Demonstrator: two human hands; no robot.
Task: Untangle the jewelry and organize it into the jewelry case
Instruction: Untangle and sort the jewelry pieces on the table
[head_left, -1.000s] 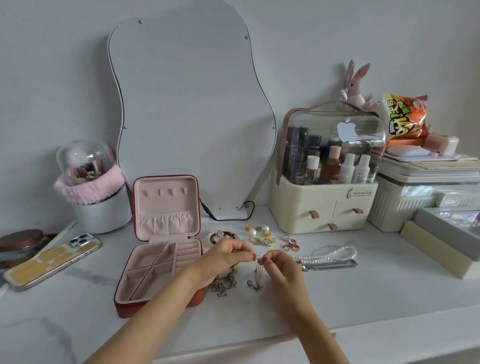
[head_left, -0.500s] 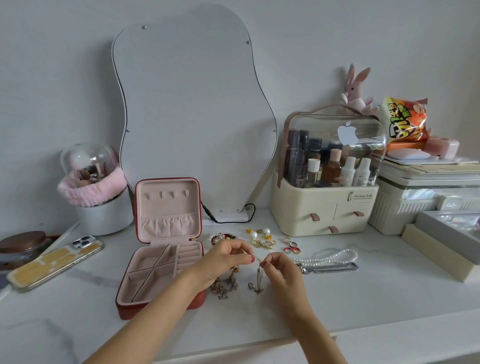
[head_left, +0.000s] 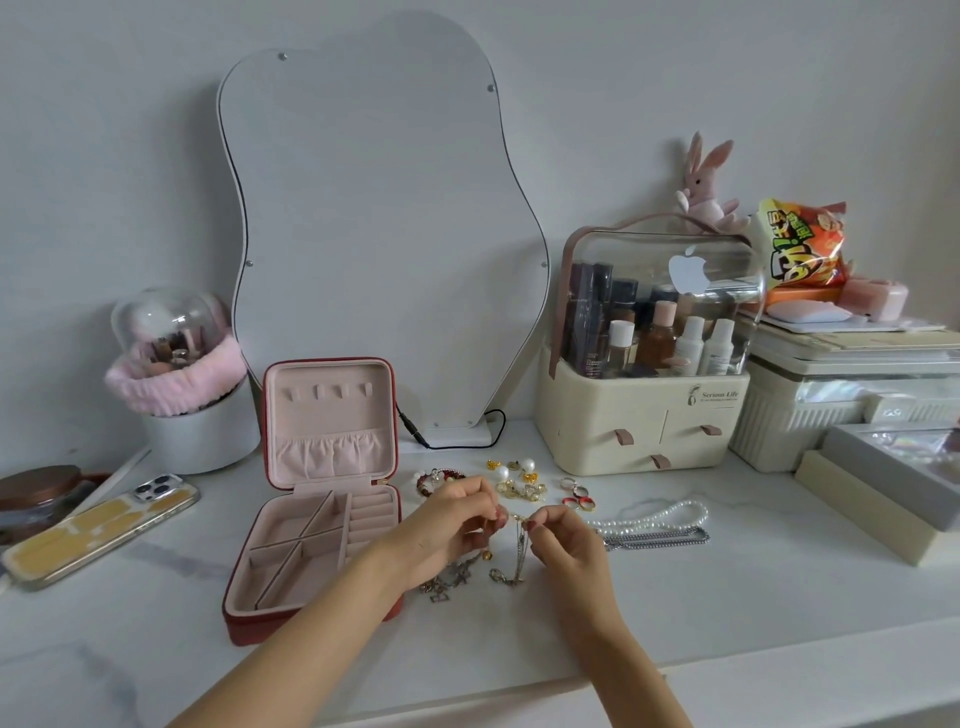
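Observation:
An open red jewelry case (head_left: 311, 525) with a pink lining stands on the white counter, its compartments bare. Just right of it, my left hand (head_left: 447, 525) and my right hand (head_left: 569, 540) each pinch one end of a thin gold chain necklace (head_left: 517, 556), which hangs between them down to the counter. A tangle of gold chains (head_left: 449, 582) lies under my left hand. Behind my hands lie a red beaded bracelet (head_left: 434, 475), pearl and gold earrings (head_left: 514, 478) and several rings (head_left: 576, 493). A pearl necklace (head_left: 660, 517) and a silver chain (head_left: 660, 538) lie to the right.
A wavy mirror (head_left: 379, 234) leans on the wall behind the case, its cable (head_left: 457, 441) on the counter. A cosmetics organiser (head_left: 644, 410) and stacked boxes (head_left: 862, 405) fill the right. A phone (head_left: 98, 530) and a brush holder (head_left: 197, 415) sit left. The counter's front edge (head_left: 779, 660) runs below my wrists.
Both hands stay pinched on the gold chain at about the same spot; my fingertips have shifted slightly along it. The camera has tilted a little, moving the scene down in view.

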